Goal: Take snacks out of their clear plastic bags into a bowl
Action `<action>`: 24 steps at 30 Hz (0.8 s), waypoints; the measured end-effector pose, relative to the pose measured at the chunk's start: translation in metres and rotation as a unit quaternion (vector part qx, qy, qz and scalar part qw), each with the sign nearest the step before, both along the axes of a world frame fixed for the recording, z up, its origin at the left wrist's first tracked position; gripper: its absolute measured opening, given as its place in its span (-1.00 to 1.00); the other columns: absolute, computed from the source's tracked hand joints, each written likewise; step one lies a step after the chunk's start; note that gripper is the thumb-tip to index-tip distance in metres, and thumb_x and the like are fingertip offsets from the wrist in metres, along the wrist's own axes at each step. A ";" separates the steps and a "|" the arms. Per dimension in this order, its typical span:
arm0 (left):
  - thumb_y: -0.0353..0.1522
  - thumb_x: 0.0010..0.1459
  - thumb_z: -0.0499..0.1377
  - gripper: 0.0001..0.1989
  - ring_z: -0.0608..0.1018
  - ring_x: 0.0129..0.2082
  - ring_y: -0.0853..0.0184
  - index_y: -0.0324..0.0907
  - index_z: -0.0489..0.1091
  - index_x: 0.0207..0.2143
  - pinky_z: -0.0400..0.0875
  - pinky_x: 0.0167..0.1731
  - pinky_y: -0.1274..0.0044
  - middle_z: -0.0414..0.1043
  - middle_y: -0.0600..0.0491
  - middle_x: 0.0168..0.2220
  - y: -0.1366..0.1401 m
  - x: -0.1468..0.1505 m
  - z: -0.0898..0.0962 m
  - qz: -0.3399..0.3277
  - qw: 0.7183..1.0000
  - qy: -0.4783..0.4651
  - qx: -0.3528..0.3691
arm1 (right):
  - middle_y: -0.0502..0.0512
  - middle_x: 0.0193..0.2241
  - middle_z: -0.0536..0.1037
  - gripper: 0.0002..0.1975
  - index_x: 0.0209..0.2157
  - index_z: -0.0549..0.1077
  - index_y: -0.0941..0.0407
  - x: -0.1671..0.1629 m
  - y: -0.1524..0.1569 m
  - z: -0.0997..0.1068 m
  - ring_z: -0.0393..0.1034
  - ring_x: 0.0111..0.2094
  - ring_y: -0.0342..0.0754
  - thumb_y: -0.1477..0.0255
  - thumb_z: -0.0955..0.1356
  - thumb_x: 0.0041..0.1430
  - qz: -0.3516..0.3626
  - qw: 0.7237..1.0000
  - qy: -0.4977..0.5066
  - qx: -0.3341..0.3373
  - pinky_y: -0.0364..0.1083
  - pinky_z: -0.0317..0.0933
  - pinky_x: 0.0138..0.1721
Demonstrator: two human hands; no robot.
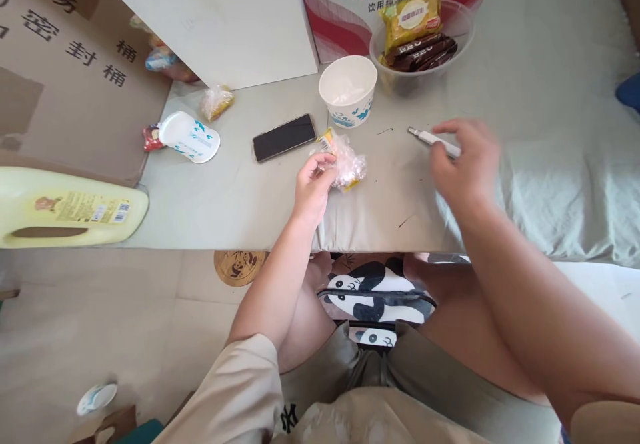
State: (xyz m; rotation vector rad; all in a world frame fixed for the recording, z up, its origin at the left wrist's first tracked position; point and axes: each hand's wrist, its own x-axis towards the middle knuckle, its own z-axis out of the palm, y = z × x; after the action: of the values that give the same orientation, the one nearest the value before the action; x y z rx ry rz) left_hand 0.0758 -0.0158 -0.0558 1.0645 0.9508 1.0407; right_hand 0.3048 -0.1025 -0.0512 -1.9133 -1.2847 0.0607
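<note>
My left hand [315, 187] pinches a crumpled bundle of clear plastic wrap [346, 164] with yellow printed packaging showing at its edges. What is inside the bundle cannot be made out. My right hand [467, 157], slightly blurred, has thumb and fingers around a slim white pen-like tool [427, 137] with a grey metal tip pointing left. Just behind the bundle stands a white paper cup [349, 91] with blue print, upright. To the left of it a dark phone [284, 137] lies flat on the cloth-covered surface [225, 204].
A clear plastic bowl [467, 34] holds yellow and brown snack packets. Further left are a tipped paper cup [193, 139], another wrapped bundle [217, 103], a pale yellow jug [115, 207] and a cardboard box [90, 117]. A white box [225, 24] stands at the back.
</note>
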 end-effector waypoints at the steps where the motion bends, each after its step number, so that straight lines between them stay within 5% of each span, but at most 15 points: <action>1: -0.42 -0.11 0.40 -0.76 0.41 -0.42 0.50 -0.12 0.45 -0.36 0.35 -0.38 0.64 0.40 0.16 -0.36 0.001 0.000 -0.002 0.014 1.000 0.008 0.015 | 0.29 -0.01 0.53 -0.67 -0.04 0.53 0.09 0.010 0.000 -0.001 0.42 0.06 0.21 0.48 0.26 0.20 -0.035 0.999 -0.008 -0.027 0.19 0.26 0.14; 7: -0.43 0.01 0.37 -0.68 0.43 -0.42 0.47 -0.06 0.38 -0.19 0.37 -0.35 0.60 0.37 0.16 -0.31 0.003 -0.003 -0.012 0.051 0.989 0.082 0.108 | 0.36 0.02 0.55 -0.70 -0.09 0.58 0.14 0.030 -0.004 -0.005 0.37 0.10 0.32 0.42 0.35 0.15 -0.066 0.978 -0.048 -0.190 0.20 0.22 0.13; 11: -0.24 0.07 0.42 -0.33 0.56 -0.25 0.34 0.07 0.17 0.15 0.46 -0.15 0.46 0.41 0.10 -0.20 -0.002 -0.002 -0.014 0.031 0.990 0.091 0.106 | 0.19 -0.30 0.62 -0.74 -0.17 0.59 0.06 -0.006 -0.008 0.012 0.49 -0.27 0.07 0.28 0.30 0.27 0.009 0.982 0.105 -0.158 0.00 0.30 -0.24; 14: -0.11 0.04 0.44 -0.19 0.58 -0.09 0.22 0.10 0.10 0.23 0.46 -0.03 0.36 0.41 0.02 -0.08 -0.008 0.002 -0.010 0.007 0.986 0.114 0.120 | 0.04 -0.55 0.53 -0.68 -0.24 0.59 0.09 -0.041 -0.009 0.023 0.36 -0.53 -0.05 0.22 0.27 0.30 0.121 0.968 0.171 -0.138 -0.09 0.17 -0.47; 20: -0.11 0.04 0.43 -0.30 0.56 0.00 0.20 0.07 0.22 0.16 0.48 0.02 0.37 0.41 -0.02 0.06 -0.010 0.007 -0.008 0.011 0.987 0.109 0.120 | 0.06 -0.56 0.50 -0.67 -0.33 0.62 0.06 -0.057 -0.002 0.019 0.32 -0.51 -0.03 0.31 0.24 0.29 0.165 0.976 0.078 -0.116 -0.08 0.12 -0.44; 24: -0.16 0.08 0.39 -0.34 0.56 -0.03 0.27 0.11 0.17 0.16 0.49 -0.05 0.42 0.44 0.02 0.03 0.006 0.001 -0.018 0.076 0.992 0.085 0.061 | 0.02 -0.65 0.38 -0.68 -0.44 0.60 0.06 -0.039 -0.006 0.018 0.24 -0.56 -0.05 0.30 0.26 0.25 0.167 0.966 0.070 -0.186 -0.08 0.06 -0.50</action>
State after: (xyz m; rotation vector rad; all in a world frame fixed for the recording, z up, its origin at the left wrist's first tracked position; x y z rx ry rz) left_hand 0.0764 -0.0095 -0.0740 1.2110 1.1309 1.1582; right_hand 0.2659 -0.1084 -0.0336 -1.9315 -1.5678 0.6385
